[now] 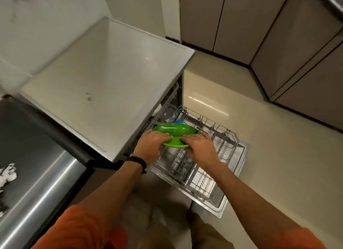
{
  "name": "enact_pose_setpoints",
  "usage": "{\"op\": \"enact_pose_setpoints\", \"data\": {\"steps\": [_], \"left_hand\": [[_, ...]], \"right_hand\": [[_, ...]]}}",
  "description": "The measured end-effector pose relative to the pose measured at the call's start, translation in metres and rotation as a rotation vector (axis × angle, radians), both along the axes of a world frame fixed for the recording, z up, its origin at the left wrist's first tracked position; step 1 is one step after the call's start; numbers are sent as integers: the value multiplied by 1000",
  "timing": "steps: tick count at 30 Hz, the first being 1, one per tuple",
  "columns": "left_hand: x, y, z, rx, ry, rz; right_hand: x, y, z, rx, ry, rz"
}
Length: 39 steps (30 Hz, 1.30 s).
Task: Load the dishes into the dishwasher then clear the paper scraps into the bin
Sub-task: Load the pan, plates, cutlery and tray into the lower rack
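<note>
The left hand (pixel 152 143) and right hand (pixel 199 143) press flat, fingers together, on the green dish (pixel 176 130), steadying it tilted at the rack's (pixel 236 136) inner end, probably so it seats between tines.

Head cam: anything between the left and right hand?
Only the green dish, in the head view: left hand and right hand rest on it, nearly touching.
</note>
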State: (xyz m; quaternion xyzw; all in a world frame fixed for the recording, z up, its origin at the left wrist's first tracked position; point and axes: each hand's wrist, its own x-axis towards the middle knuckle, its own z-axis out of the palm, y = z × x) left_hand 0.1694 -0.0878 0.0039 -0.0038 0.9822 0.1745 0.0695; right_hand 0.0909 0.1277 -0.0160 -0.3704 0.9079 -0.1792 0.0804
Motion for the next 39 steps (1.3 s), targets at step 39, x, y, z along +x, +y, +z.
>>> {"op": "enact_pose_setpoints", "data": {"steps": [39], "left_hand": [[-94, -58, -402, 18, -350, 166]], "right_hand": [[-21, -97, -390, 82, -493, -282]]}}
